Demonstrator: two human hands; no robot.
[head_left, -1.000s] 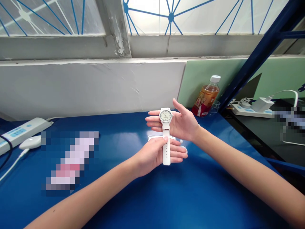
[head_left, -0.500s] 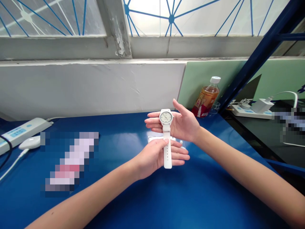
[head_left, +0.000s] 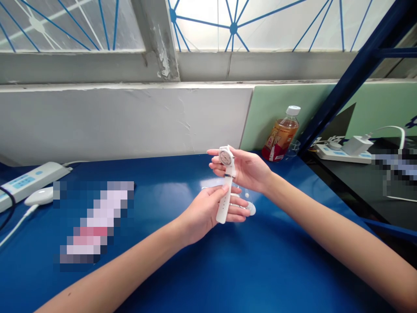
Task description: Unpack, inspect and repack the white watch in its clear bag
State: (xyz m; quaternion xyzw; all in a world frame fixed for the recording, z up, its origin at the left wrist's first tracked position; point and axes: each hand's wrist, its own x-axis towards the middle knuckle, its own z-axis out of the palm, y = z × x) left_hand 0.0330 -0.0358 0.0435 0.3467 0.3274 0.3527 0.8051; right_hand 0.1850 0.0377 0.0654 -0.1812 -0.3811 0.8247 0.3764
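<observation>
One watch (head_left: pixel 228 181) was held up, left hand (head_left: pixel 206 212) pinching its strap (head_left: pixel 223 208), right hand (head_left: pixel 250 168) loosely open behind; turning likely needed both.

Watch dial (head_left: pixel 225 157) nos. too sm.

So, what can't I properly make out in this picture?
All in the head view:
- Time on the white watch: dial too small and angled.
- Round pale item: partly hidden by the left hand.
- Pinkish thing at left: obscured by pixelation.
- Left power strip: cut off by the picture's left edge.
</observation>
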